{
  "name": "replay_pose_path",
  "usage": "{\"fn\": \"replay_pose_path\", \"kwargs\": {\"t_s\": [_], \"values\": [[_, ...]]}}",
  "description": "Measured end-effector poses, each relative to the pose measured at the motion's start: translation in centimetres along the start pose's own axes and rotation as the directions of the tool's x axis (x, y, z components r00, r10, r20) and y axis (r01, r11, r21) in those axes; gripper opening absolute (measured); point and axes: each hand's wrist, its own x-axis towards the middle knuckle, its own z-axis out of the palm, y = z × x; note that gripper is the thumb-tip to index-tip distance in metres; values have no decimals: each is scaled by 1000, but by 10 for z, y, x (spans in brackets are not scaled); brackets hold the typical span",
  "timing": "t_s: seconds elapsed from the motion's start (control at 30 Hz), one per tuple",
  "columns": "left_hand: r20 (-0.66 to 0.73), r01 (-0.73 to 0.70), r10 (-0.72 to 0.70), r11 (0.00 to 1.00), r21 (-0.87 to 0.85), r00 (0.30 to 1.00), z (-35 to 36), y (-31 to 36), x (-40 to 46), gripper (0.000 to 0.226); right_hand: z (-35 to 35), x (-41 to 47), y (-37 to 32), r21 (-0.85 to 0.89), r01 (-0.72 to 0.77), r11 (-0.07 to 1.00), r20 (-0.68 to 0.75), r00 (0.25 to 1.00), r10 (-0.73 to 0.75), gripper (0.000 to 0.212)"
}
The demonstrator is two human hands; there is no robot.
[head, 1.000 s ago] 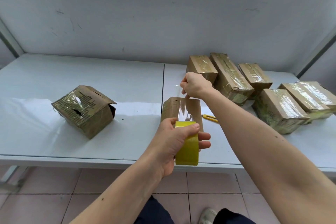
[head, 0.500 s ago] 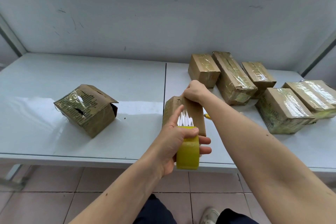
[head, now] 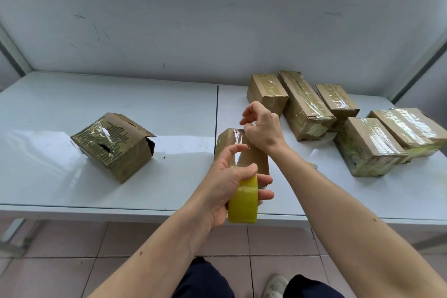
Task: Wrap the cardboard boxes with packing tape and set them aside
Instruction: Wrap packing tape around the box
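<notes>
Left hand grips the tape roll; right hand, loosely curled, seemingly empty, above the box.

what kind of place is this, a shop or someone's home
Probably a small packing or shipping workspace, not a home: a plain white table against a bare wall, taped cardboard boxes set aside, and a roll of packing tape in use.

Left hand curled in a grip; right hand raised, fingers loosely bent.
</notes>
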Motion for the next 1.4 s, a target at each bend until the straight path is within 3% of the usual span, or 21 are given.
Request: {"fn": "replay_pose_path", "kwargs": {"t_s": [0.1,0.3,0.53,0.73,0.83,0.9,1.0,1.07,1.13,1.27,1.4], "values": [[4,-3,3,1000,-1,1000,0,-1,0,37,1,-7,5,53,36,998,-116,993,-29,32],[14,-8,8,1000,2,1000,0,1,0,32,5,-13,4,87,35,996,20,999,-36,23],[11,-10,10,1000,10,1000,-3,3,1,31,6,-17,8,142,85,986,134,986,-104,31],[3,-1,1,1000,14,1000,-4,1,0,30,12,-16,12,-56,109,993,257,962,-91,18],[-3,-7,7,1000,8,1000,-5,1,-1,28,12,-7,8,-279,72,957,400,915,48,33],[-11,-12,12,1000,1,1000,-3,1,-1,28,9,0,3,-278,-9,961,448,883,138,43],[-20,-15,15,1000,-2,1000,0,0,-2,30,1,3,-1,-99,-164,981,350,917,189,43],[-24,-21,21,1000,0,999,1,-2,-3,30,1,0,3,-130,-180,975,303,929,211,42],[-33,-33,33,999,4,999,2,-4,-4,29,5,-12,11,-210,-182,961,357,901,248,45],[-78,-81,86,995,62,993,6,-13,-8,30,15,-28,18,-120,-267,956,292,911,291,43],[-121,-70,84,991,117,989,8,-25,-16,31,17,-31,9,-158,-306,939,227,914,336,40]]}}
